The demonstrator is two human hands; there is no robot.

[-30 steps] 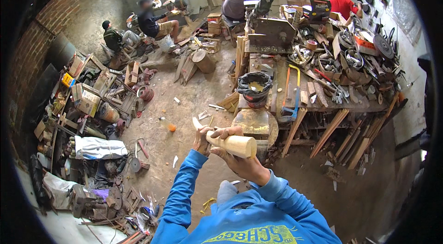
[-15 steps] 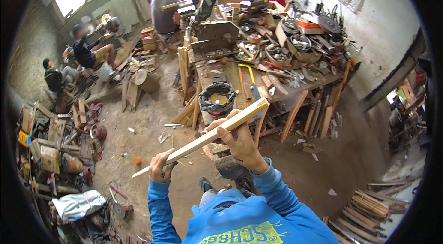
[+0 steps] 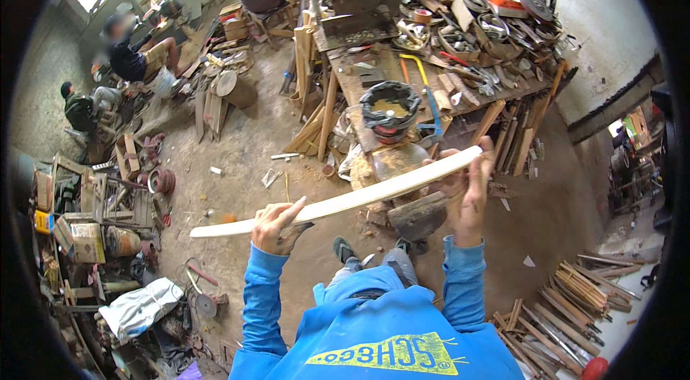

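Head view: a long pale wooden stick (image 3: 363,195), raised slantwise above the floor (image 3: 237,157) on the near side of a bucket (image 3: 392,135), is clasped by the curled left hand (image 3: 274,229) toward one end, while the right hand (image 3: 471,200) meets the other, how tightly closed one cannot tell.

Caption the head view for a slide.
Left hand and right hand hold a long, pale wooden strip above a workshop floor.

Left hand (image 3: 273,229), right hand (image 3: 470,197) hold long pale wood strip (image 3: 359,197); workbench (image 3: 389,69) beyond.
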